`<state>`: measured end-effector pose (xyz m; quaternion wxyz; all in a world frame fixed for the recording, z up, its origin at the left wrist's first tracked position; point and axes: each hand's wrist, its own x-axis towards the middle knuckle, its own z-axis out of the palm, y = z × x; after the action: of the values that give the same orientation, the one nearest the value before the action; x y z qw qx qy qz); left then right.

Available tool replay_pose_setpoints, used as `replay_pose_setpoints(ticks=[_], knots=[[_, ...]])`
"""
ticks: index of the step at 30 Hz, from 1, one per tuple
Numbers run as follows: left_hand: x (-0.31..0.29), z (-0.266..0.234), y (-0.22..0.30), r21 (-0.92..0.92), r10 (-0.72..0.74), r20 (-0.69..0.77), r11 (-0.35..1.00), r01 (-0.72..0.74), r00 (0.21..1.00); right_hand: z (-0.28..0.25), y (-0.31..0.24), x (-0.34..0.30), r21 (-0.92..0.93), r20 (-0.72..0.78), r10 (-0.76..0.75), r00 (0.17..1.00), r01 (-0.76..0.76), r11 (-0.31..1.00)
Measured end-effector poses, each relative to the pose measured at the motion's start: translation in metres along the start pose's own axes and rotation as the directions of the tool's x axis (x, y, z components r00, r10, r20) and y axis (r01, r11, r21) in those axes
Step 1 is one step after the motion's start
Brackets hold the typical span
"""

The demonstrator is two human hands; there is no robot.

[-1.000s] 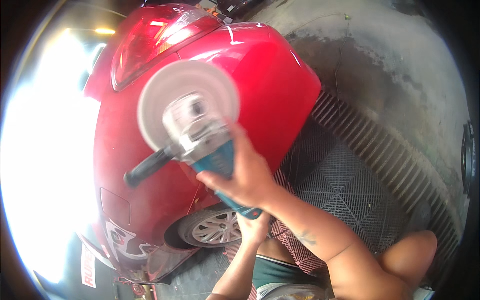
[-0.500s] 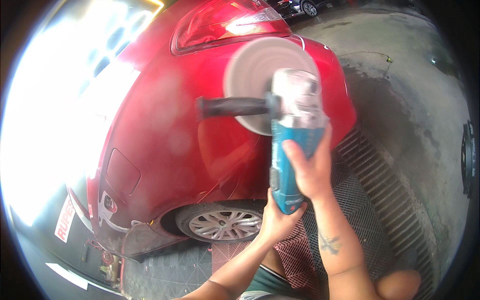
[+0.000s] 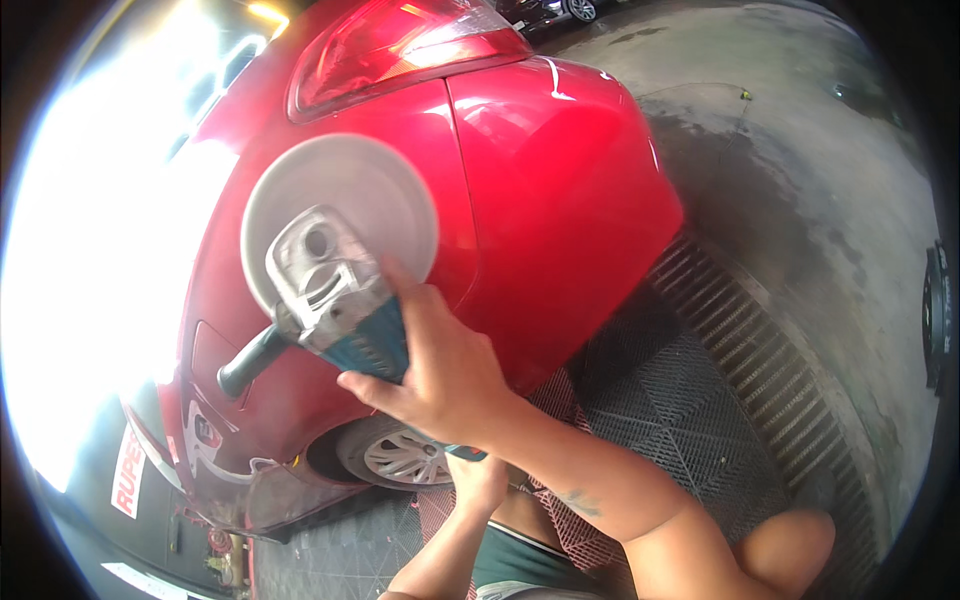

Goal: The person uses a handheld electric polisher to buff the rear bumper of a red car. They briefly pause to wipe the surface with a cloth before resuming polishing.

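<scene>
in the head view, two bare hands are grasping one power polisher (image 3: 350,305) — one tool, held by both. the right hand (image 3: 440,360) is clasping the blue body just behind the silver metal head, its thumb lying along the near side. the left hand (image 3: 480,480) is closing around the rear end from below, its fingers mostly hidden. one dark side handle (image 3: 250,362) is sticking out toward the lower left, with neither hand touching it. one round pale pad (image 3: 345,165), looking blurred, is facing the red car (image 3: 570,220) and covering part of its rear side panel, left of the one seam running down to the wheel arch; whether the pad is touching the paint i cannot tell.

one red tail light (image 3: 410,50) is showing above the pad, and one silver-spoked wheel (image 3: 405,458) is sitting below the tool, partly hidden by the right hand. one fuel flap outline (image 3: 205,345) is showing beside the side handle. to the right, dark grid mats (image 3: 660,390) are covering the floor, with one slatted drain strip (image 3: 750,330) running alongside. one black car (image 3: 550,10) is standing at the top edge, and one white sign (image 3: 128,475) is hanging at lower left.
</scene>
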<state>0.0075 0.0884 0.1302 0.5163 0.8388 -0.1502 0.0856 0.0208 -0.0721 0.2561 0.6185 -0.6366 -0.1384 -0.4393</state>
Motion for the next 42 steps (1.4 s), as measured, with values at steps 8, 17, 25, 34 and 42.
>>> replay_pose_setpoints(ticks=[8, 17, 25, 34, 42], knots=[[0.003, 0.066, 0.005, 0.224, 0.031, 0.152, 0.972, -0.065, 0.988, -0.071, 0.091, -0.056, 0.551, -0.236, 0.263, 0.936, -0.094, 0.829], [-0.016, 0.061, -0.037, 0.179, 0.099, 0.192, 0.975, -0.134, 0.976, -0.077, 0.077, -0.07, 0.336, -0.114, 0.311, 0.944, -0.258, 0.906], [-0.013, 0.073, -0.036, 0.342, 0.117, 0.395, 0.902, -0.264, 0.911, -0.124, 0.132, -0.078, 0.664, -0.307, 0.414, 0.857, -0.119, 0.738], [-0.009, 0.093, 0.006, 0.349, 0.213, 0.385, 0.867, -0.355, 0.898, -0.163, 0.111, -0.057, 0.721, -0.259, 0.372, 0.891, -0.077, 0.689], [-0.032, 0.146, 0.004, 0.629, 0.067, 0.377, 0.714, -0.308, 0.924, -0.21, 0.175, -0.081, 0.845, -0.26, 0.479, 0.839, -0.043, 0.533]])
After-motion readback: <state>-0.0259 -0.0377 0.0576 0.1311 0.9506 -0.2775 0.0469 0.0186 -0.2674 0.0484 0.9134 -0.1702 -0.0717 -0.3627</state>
